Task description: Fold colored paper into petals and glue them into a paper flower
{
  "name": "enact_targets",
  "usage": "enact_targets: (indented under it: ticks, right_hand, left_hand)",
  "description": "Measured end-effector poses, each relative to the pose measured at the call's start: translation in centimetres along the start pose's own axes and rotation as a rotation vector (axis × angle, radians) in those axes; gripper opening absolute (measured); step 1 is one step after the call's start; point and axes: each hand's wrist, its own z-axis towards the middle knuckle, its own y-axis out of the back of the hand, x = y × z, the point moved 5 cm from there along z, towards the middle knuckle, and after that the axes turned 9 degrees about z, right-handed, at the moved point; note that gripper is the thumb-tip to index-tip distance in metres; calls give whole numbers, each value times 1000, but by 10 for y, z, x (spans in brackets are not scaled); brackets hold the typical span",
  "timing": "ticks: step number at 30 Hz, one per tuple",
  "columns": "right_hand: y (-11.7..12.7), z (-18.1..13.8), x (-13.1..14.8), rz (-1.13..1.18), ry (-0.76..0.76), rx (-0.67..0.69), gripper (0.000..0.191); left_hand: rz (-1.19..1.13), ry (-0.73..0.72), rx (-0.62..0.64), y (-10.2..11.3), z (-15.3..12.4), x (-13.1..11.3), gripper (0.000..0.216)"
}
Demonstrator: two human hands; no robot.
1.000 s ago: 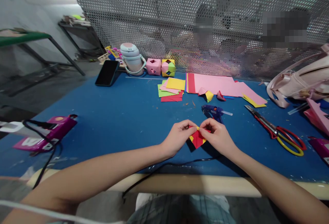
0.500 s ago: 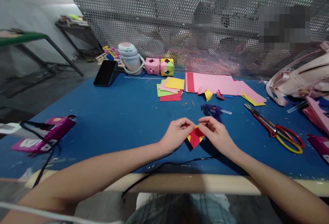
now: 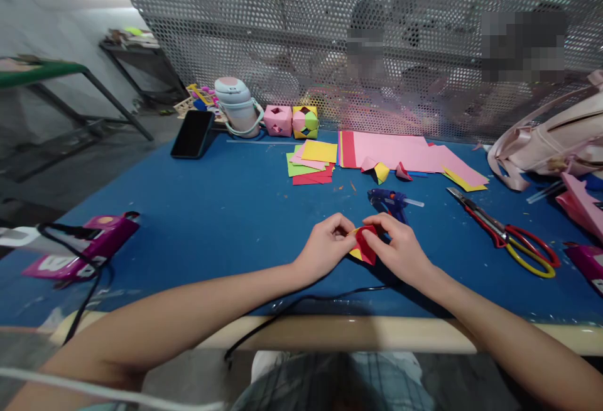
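Observation:
A small folded piece of red and yellow paper is held between my two hands, just above the blue tabletop near its front edge. My left hand pinches its left side, the yellow part showing by the fingertips. On the right, my right hand grips the red face with thumb and fingers. A blue glue gun lies just beyond my right hand. Further back rest a folded pink and yellow paper piece and a smaller folded pink one.
Paper squares and pink sheets lie at the back. Scissors and a pink bag are on the right. A phone, a bottle, paper balls and a purple packet stand leftward. A black cord crosses the front edge.
The folded paper has turned in my fingers: its downward point facing me has gone, and a red flap now shows under my right thumb. Both hands stay in nearly the same place.

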Motion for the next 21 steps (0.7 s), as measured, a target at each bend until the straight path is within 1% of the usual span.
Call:
enact_targets:
  ticks: [3, 6, 8, 12, 15, 18, 21]
  right_hand:
    - [0, 0, -2, -20, 1, -17, 12]
    - [-2, -1, 0, -27, 55, -15, 15]
    - [-2, -1, 1, -25, 70, -10, 13]
    - [0, -1, -4, -20, -19, -30, 18]
    - [-1, -1, -6, -35, -48, -22, 13]
    - [-1, -3, -3, -62, 38, -8, 20]
    - [-1, -5, 0, -70, 109, 17, 20]
  left_hand:
    - [-68, 40, 14, -3, 0, 3, 7]
    - [-86, 69, 67, -6, 1, 5, 8]
    - [-85, 71, 61, -6, 1, 4, 11]
    - [-155, 119, -20, -1, 2, 7, 15]
    - [-191, 82, -9, -2, 3, 7, 13]
    - [-197, 15, 45, -4, 1, 4, 14]
    - [-181, 4, 70, -6, 1, 4, 15]
